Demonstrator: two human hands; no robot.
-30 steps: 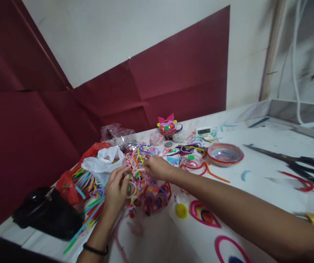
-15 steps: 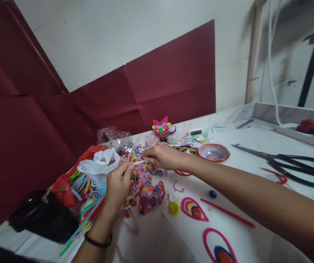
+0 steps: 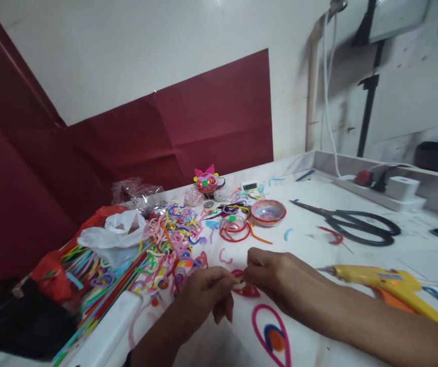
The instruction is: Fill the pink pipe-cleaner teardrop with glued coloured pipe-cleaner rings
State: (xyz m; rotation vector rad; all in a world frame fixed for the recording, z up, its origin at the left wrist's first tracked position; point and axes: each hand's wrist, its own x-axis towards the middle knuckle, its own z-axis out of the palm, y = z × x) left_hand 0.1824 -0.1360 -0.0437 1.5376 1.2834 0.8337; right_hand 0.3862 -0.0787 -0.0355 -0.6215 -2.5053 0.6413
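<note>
Left hand (image 3: 211, 286) and right hand (image 3: 274, 272) pinch narrowly, their grip's contents unclear, partly hiding the pink-rimmed teardrop (image 3: 250, 292) between them. Another teardrop (image 3: 276, 340), at five o'clock, meets the lower edge; bare counter (image 3: 302, 224) opens at two.

On the bench (image 3: 287, 191), scissors (image 3: 329, 214) lie right of the bowl (image 3: 268, 222), behind the glue gun (image 3: 379, 275) at lower right; pipe cleaners (image 3: 180, 227) spread left of centre.

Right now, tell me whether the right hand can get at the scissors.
Probably yes: the scissors lie uncovered, beyond the right hand and to its right. The red curved strip near them doesn't seem to block the way.
</note>
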